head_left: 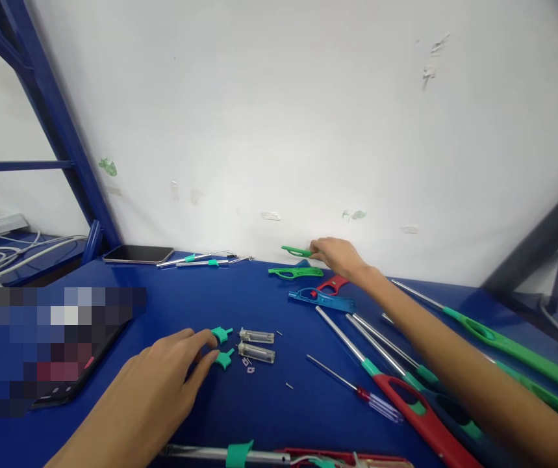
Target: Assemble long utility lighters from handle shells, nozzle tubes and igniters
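My right hand point(334, 253) reaches to the back of the table by the wall, its fingers closed on one end of a green lighter shell half point(295, 251). Just below lie another green shell half point(294, 273), a blue shell half point(325, 300) and a red shell piece point(333, 284). My left hand point(176, 364) rests low over the table with thumb and index finger apart. Its index fingertip touches one teal trigger piece point(221, 334), and the thumb touches a second teal trigger piece point(225, 359). Beside them lie two clear fuel tanks point(257, 353) and tiny loose parts point(250, 370).
A screwdriver point(376, 403) and several long-nosed lighters point(405, 403) lie at right, partly under my right forearm. An opened red lighter point(303, 455) sits at the front edge. Metal lighter tubes point(201, 262) and a phone point(138, 254) lie at the back left, near a blurred-out device point(69, 393).
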Demonstrator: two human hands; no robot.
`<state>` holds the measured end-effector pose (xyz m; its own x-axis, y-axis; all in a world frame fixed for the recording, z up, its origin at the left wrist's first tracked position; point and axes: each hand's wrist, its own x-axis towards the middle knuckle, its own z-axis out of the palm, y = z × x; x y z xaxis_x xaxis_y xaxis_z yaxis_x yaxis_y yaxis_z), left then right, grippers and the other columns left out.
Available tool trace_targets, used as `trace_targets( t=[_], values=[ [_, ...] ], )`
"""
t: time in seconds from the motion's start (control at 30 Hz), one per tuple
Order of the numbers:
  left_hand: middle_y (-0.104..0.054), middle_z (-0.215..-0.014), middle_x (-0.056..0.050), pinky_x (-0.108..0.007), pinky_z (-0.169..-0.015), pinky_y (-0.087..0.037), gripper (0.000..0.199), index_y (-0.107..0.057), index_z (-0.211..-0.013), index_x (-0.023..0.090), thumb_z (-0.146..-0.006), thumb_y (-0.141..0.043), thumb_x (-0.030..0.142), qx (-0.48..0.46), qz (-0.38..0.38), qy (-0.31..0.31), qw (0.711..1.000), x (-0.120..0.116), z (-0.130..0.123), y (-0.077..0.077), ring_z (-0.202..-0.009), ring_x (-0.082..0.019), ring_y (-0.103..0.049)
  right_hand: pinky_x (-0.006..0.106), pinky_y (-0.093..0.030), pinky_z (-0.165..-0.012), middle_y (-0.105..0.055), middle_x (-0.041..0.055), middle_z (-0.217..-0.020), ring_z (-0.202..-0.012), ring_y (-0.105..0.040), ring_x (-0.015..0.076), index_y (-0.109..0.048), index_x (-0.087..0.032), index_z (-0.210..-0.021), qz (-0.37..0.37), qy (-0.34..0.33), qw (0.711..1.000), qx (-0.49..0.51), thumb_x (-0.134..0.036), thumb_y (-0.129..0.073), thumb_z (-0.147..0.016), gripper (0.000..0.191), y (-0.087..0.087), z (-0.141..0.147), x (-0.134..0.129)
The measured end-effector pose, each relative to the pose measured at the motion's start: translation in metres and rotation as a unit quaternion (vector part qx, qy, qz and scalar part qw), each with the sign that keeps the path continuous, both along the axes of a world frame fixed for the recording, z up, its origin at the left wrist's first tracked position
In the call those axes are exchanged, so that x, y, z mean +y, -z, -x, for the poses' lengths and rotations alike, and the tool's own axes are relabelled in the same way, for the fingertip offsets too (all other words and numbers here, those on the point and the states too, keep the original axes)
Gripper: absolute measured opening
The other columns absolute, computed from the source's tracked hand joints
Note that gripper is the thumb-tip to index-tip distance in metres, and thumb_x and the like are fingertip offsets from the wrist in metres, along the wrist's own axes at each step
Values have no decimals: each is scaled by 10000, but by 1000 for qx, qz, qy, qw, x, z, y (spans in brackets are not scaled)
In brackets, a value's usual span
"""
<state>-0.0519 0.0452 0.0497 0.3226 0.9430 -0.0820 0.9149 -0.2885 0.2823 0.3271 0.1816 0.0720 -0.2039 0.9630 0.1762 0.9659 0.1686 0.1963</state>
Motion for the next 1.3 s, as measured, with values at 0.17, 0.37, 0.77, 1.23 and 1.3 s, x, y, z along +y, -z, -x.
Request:
trace_targets(
  t=[0.17, 0.37, 0.77, 1.23, 1.3],
  values=[
    [-750, -1161, -82, -490, -1037, -492, 473, -717, -1180, 310, -1013, -306, 476, -15, -19, 4, 1000, 1, 3, 5, -1079, -327, -722, 453, -612, -943, -684, 89, -1320, -1107, -705, 227, -653, -196, -1321, 18, -51, 999, 4, -418, -683, -1034, 364, -17, 23, -22],
    [-755, -1162, -88, -508, -1040, -504, 478, -724, -1178, 292, -1014, -309, 464, -10, -14, 7, 1000, -1, 2, 3, -1098, -337, -726, 435, -618, -921, -692, 85, -1302, -1078, -711, 215, -660, -198, -1307, 65, -116, 991, 0, -425, -681, -1035, 354, -1, 59, -33],
    [-740, -1293, -116, -565, -1098, -481, 468, -724, -1197, 283, -1038, -308, 426, 7, -13, 8, 1000, -1, 0, 1, -1207, -365, -707, 463, -607, -962, -672, 94, -1355, -1139, -698, 235, -648, -203, -1337, 10, -20, 998, -54, -412, -688, -1031, 373, 15, 14, 13],
    [-738, -1305, -110, -585, -1147, -446, 408, -719, -1101, 287, -1049, -337, 422, -7, -20, 19, 1000, 1, 2, 6, -1238, -364, -700, 456, -608, -957, -672, 102, -1349, -1138, -699, 238, -648, -192, -1336, 13, 18, 996, -91, -412, -699, -1023, 386, 25, 24, 17],
    [-737, -1308, -116, -589, -1152, -442, 417, -720, -1126, 282, -1055, -331, 412, -6, -21, 20, 1000, 0, 2, 7, -1240, -364, -700, 457, -608, -956, -672, 101, -1347, -1136, -700, 238, -646, -190, -1338, 13, 19, 996, -88, -413, -700, -1023, 390, 25, 24, 18]
  ],
)
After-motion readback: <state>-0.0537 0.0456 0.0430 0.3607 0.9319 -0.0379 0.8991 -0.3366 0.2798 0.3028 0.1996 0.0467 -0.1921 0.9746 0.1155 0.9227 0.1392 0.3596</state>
